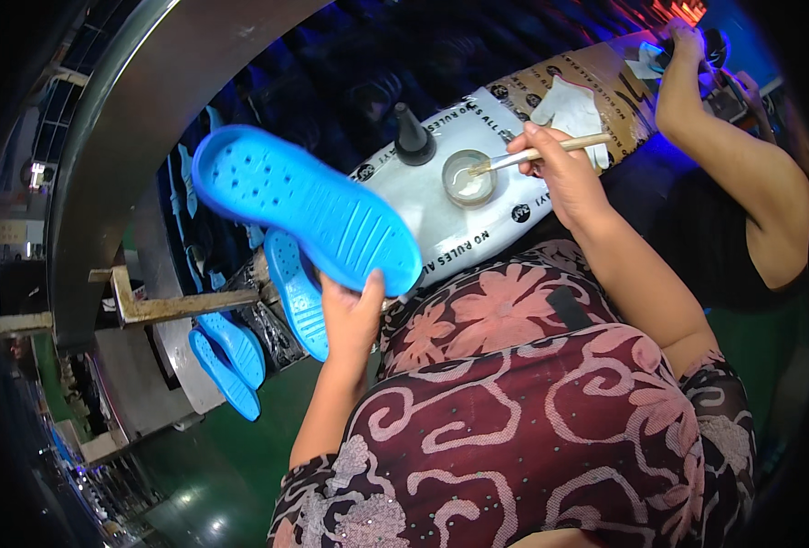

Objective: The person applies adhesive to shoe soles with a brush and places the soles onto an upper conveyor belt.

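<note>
My left hand [350, 315] grips a bright blue shoe sole [304, 205] by one end, thumb on top. The sole is tilted, its pitted and ribbed face toward me. Below it, close to that hand, is another blue sole [297, 297], partly hidden; I cannot tell whether my fingers touch it. My right hand [560, 173] is closed round the wooden handle of a brush [592, 142]. The brush's bristles dip into a small round jar [459, 194] with whitish liquid inside. Beside the jar stands a black bottle with a cone-shaped tip [412, 137].
The jar stands on a narrow work surface [441, 239] wrapped in white and brown printed tape. A white glove [571, 108] lies on it. Several blue soles [226, 356] are at the left, near a metal frame [162, 306]. At right, a co-worker's arm [733, 160] reaches in.
</note>
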A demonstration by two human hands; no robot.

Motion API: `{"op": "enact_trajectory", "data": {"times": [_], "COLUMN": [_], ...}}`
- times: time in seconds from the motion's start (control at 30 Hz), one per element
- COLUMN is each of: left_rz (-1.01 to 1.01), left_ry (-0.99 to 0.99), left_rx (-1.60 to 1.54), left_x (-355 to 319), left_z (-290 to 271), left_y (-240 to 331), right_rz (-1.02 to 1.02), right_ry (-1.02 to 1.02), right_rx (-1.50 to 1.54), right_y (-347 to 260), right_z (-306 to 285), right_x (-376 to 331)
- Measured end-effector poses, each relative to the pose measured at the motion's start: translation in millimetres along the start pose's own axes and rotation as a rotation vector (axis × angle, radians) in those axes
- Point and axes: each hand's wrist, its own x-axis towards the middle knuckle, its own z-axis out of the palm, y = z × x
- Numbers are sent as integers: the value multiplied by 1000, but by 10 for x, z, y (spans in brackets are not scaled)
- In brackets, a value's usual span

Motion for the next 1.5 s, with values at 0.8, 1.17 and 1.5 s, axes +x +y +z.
{"op": "enact_trajectory", "data": {"times": [0.8,1.17,1.5], "left_rz": [746,815,781], "left_ry": [73,-3,11], "left_rx": [231,484,598], "left_x": [105,71,19], "left_z": [401,288,286], "left_y": [171,128,128], "right_rz": [-922,-918,-898], "right_ry": [-283,-252,-291], "right_rx": [-665,-725,-773], "right_y": [-261,-265,-280], "right_z": [608,555,531], "right_x": [-426,-419,-410]}}
